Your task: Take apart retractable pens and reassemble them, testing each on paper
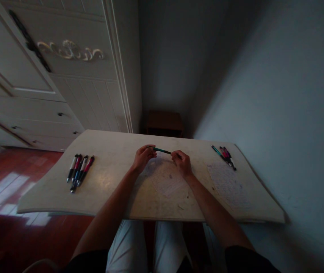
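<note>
As hands (143, 157) (182, 163) pinch, pen (162, 150) bridges them.

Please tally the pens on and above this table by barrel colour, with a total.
Teal pens: 2 (one held between the left hand and right hand, one at right)
White pens: 2 (left)
Pink or red pens: 4 (two left, two right)
Blue pen: 1 (left)
Total: 9 visible; overlap and dim light make the groups hard to separate fully.

The pale counter (113, 149) is carrying a bunch of pens (80, 171) toward its left end and a smaller cluster of pens (226, 155) toward its right; scribbled writing (226, 184) is showing beside the cluster.
</note>
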Demonstrator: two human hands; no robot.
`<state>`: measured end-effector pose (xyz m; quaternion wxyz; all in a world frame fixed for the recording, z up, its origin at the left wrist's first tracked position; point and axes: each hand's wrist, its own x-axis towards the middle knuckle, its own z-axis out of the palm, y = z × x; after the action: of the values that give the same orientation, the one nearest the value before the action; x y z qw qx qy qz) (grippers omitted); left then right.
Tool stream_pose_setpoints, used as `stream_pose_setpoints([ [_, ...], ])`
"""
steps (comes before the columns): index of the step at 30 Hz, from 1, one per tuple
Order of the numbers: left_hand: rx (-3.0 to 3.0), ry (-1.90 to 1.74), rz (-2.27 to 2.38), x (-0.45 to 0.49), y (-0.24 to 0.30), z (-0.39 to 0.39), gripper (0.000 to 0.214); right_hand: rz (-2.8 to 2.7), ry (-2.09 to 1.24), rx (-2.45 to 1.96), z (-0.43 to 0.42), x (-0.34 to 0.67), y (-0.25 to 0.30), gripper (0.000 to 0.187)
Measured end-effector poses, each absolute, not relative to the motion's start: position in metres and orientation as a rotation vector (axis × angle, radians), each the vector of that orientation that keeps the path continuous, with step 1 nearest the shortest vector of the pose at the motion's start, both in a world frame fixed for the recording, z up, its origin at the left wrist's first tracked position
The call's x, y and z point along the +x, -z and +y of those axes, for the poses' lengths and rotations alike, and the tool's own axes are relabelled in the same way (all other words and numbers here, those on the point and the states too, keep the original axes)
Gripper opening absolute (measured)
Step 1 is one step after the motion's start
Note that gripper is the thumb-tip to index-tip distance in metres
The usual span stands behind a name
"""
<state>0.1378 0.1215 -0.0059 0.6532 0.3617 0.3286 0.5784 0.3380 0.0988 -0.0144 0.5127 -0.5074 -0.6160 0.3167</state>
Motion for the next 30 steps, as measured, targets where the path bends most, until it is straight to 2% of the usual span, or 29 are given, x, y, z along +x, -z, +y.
stream_pose_setpoints([
  [7, 0.812, -1.298, 0.58, 0.134, 0.004, 0.122, 0.024, -1.4, -0.926, -1.208, 0.098, 0.339, 0.012, 0.033],
  [15, 0.794, -1.351, 0.462, 0.132, 0.0, 0.119, 0.011, -1.6, -1.031, -1.173, 0.087, 0.332, 0.008, 0.036],
  [20, 0.483, -1.334, 0.423, 0.132, -0.004, 0.118, 0.008, -1.553, -1.209, -1.051, 0.09, 0.329, 0.013, 0.049],
  [24, 0.251, -1.401, 0.268, 0.127, -0.009, 0.117, 0.017, -1.395, -1.156, -1.05, 0.096, 0.332, 0.014, 0.058],
  [27, 0.208, -1.381, 0.213, 0.124, -0.009, 0.116, 0.032, -1.306, -1.076, -1.105, 0.098, 0.333, 0.015, 0.057],
  [30, 0.181, -1.376, 0.206, 0.121, -0.006, 0.115, 0.032, -1.255, -1.038, -1.104, 0.099, 0.332, 0.014, 0.053],
])
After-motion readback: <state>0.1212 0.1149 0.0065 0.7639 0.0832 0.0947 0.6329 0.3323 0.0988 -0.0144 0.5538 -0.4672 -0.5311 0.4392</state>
